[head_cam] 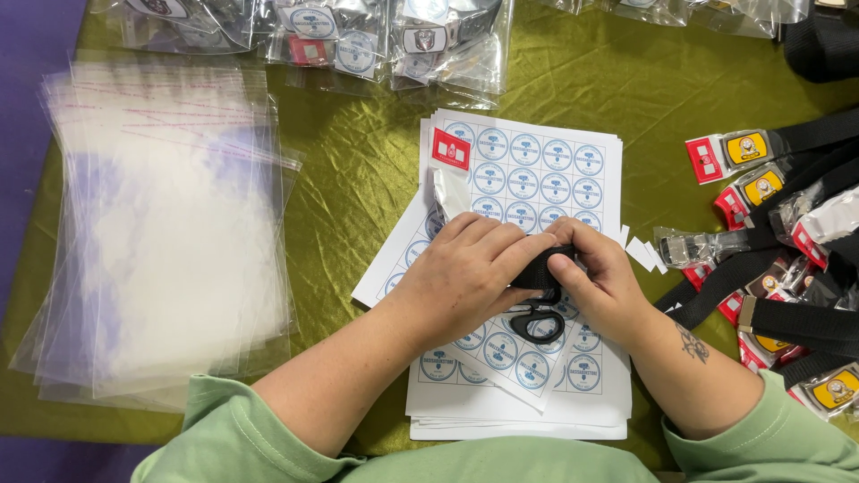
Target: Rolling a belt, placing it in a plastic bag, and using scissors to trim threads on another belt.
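- Left hand (465, 268) and right hand (601, 275) meet over the sticker sheets (537, 170); fingers of both curled tight, clamped on a folded black strap (541, 268).
- Black metal clasp (535, 324) hangs from the strap, lying on the sheets just below the hands.
- Sticker sheets: a stack, exact count not readable; top sheet shows rows of round blue-and-white stickers. One red square tag (451, 148) lies on its upper left corner.
- Open room: bare green cloth (358, 170) between the sheets and the stack of clear plastic bags (165, 224) at left; bag count not readable.
- Right edge crowded: pile of black lanyards with yellow-and-red badges (769, 259), near the right hand.
- Far edge: several filled clear packets (358, 40).
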